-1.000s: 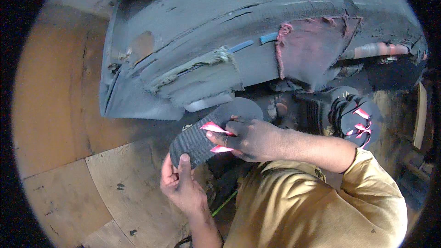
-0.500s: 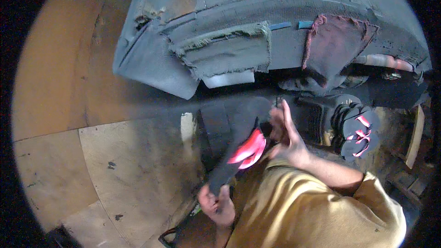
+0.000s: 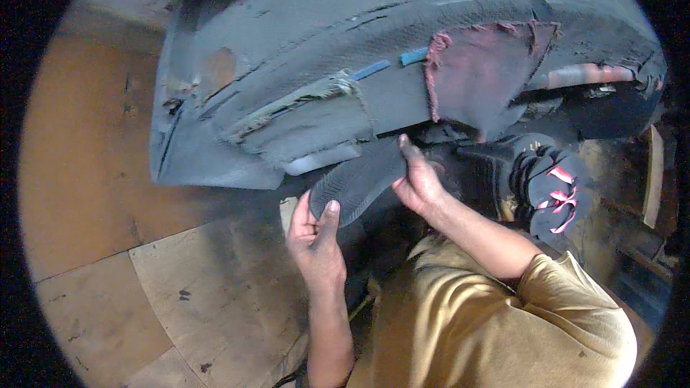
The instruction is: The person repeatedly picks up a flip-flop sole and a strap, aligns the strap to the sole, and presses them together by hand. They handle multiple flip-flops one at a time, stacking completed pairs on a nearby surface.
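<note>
A black flip-flop (image 3: 358, 181) is stretched between both hands, its ridged sole turned up toward me and its straps hidden beneath. My left hand (image 3: 320, 244) pinches the near left end, thumb on top of the sole. At the opposite end, my right hand (image 3: 420, 185) is closed on the far right edge with its thumb along the top. The flip-flop lies just in front of the lower edge of a large dust-covered grey housing (image 3: 280, 93), close beside its dark gap.
Frayed cloth patches, one greenish grey (image 3: 316, 129) and one dull red (image 3: 481, 72), hang on the housing. To the right stand stacked black flip-flops with pink straps (image 3: 553, 194). Worn wooden boards (image 3: 208, 280) cover the floor at left.
The flip-flop has been turned over, so its pink straps no longer show. My left hand has moved up toward the housing, and my right hand has closed on the other end.
</note>
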A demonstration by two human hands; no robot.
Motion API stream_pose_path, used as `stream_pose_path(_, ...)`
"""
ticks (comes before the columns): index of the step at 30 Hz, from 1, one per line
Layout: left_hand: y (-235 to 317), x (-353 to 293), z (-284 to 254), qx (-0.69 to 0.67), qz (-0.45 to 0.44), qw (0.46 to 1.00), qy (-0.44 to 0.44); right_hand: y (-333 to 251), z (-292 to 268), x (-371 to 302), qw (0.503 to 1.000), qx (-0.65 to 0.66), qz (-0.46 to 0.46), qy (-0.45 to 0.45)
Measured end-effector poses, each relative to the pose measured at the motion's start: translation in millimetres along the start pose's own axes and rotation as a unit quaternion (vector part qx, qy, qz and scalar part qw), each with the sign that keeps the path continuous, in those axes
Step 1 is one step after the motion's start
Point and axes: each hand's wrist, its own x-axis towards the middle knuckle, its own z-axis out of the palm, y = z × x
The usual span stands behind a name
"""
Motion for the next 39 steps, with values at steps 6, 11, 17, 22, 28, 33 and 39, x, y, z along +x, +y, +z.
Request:
stream_pose_path(6, 36, -107, -79, 0.176, 0.069, 0.975, 0.115, 57, 39, -46, 0.974, 0.055, 0.194, -0.106)
stream_pose_path(11, -27, -115, -105, 0.221, 0.063, 0.972, 0.048, 42, 38, -54, 0.969, -0.104, 0.17, -0.145)
stream_pose_path(17, -37, 23, -15, 0.197, -0.03, 0.978, -0.065, 18, 16, -32, 0.918, -0.373, 0.01, -0.137)
stream_pose_path(22, -54, 24, 28, 0.167, 0.116, 0.975, 0.088, 1, -2, -89, 0.791, -0.427, 0.437, -0.036)
stream_pose_path(28, -67, -9, 12, -0.095, 0.147, 0.977, 0.119, 6, -13, -34, 0.994, -0.074, 0.081, -0.019)
stream_pose_path(33, -39, -52, -26, -0.038, 0.13, 0.978, 0.157, 17, 17, -15, 0.981, 0.007, 0.14, -0.133)
stream_pose_path(39, -71, -132, -92, 0.121, 0.103, 0.977, 0.139, 45, 58, -46, 0.973, -0.037, 0.181, -0.136)
